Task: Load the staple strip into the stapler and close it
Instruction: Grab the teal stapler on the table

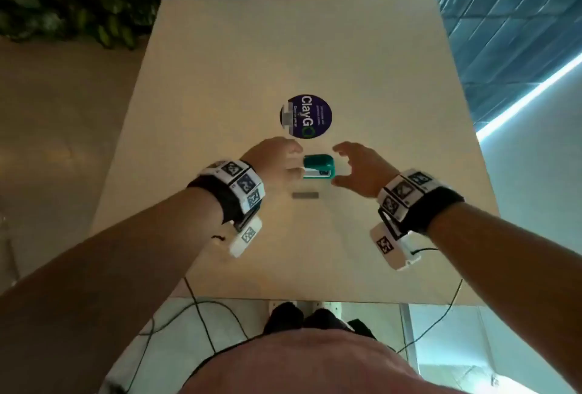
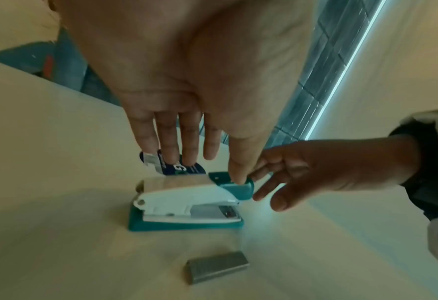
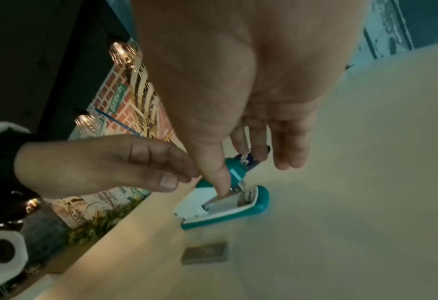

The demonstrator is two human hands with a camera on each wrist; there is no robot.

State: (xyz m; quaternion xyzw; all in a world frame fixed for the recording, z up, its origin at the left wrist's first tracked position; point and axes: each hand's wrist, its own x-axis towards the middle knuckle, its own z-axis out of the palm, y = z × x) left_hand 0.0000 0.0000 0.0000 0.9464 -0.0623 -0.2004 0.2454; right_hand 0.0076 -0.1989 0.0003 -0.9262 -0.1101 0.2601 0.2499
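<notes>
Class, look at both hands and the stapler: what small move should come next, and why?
Probably swing the teal top open. The stapler stands on the table with both hands at it, the left hand and the right hand, while the staple strip lies unloaded in front.

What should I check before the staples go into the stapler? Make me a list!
1. Staple strip lying free on the table, near the stapler: ok.
2. Stapler sitting flat on its teal base: ok.
3. Left hand steadying it, thumb on the teal top: ok.
4. Right hand holding nothing, fingers at the stapler's front: ok.
5. Top opened wide enough for the strip: cannot tell.
</notes>
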